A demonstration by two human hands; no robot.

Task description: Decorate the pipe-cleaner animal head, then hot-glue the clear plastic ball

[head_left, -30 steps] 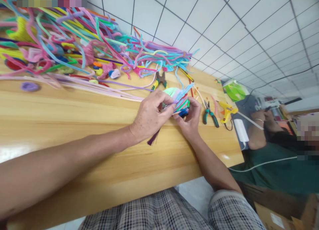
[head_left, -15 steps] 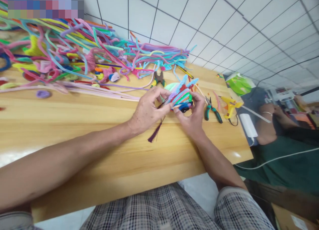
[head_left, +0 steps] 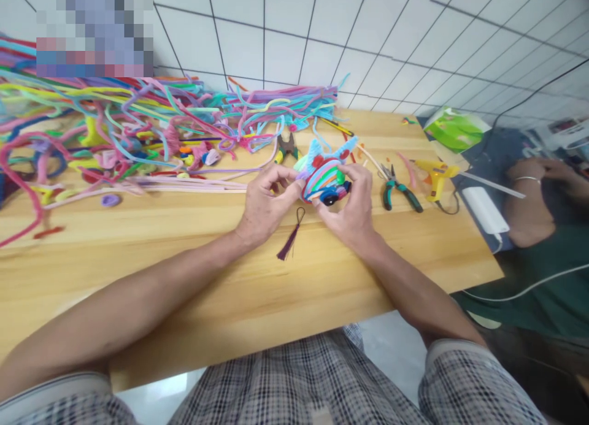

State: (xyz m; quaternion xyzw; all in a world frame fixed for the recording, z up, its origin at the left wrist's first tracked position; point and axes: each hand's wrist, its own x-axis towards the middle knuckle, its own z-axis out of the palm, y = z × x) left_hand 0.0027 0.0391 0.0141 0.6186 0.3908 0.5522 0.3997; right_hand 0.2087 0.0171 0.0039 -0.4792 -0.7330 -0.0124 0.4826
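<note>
Left hand [head_left: 264,207] and right hand [head_left: 352,207] hold a colorful fuzzy ornament [head_left: 324,178] over a wooden table [head_left: 221,333]

Seen from the wearer's head, looking down past two bare forearms and plaid clothing. The ornament is between the hands, near the middle of the view. It has rainbow stripes, light-blue pointed tips at the top, red round parts and a shiny black disc low on its front. The left hand pinches its left edge between thumb and fingers; the right hand grasps its right side, thumb at the lower edge. Whether the ornament touches the table, I cannot tell.

Just below it, a dark purple tassel [head_left: 289,241] with a looped cord lies on the wood. Behind the left hand are yellow-and-green-handled pliers [head_left: 286,149], partly hidden. To the right of the right hand lie teal-handled pliers [head_left: 401,193], slightly open, and beyond them a yellow glue gun [head_left: 437,176]. A tangled heap of fuzzy craft stems [head_left: 184,115] spreads along the table's far left, with a small purple ring [head_left: 110,200] in front. At far right, another person's forearm [head_left: 531,198] wears a pale bracelet [head_left: 527,178]
</note>
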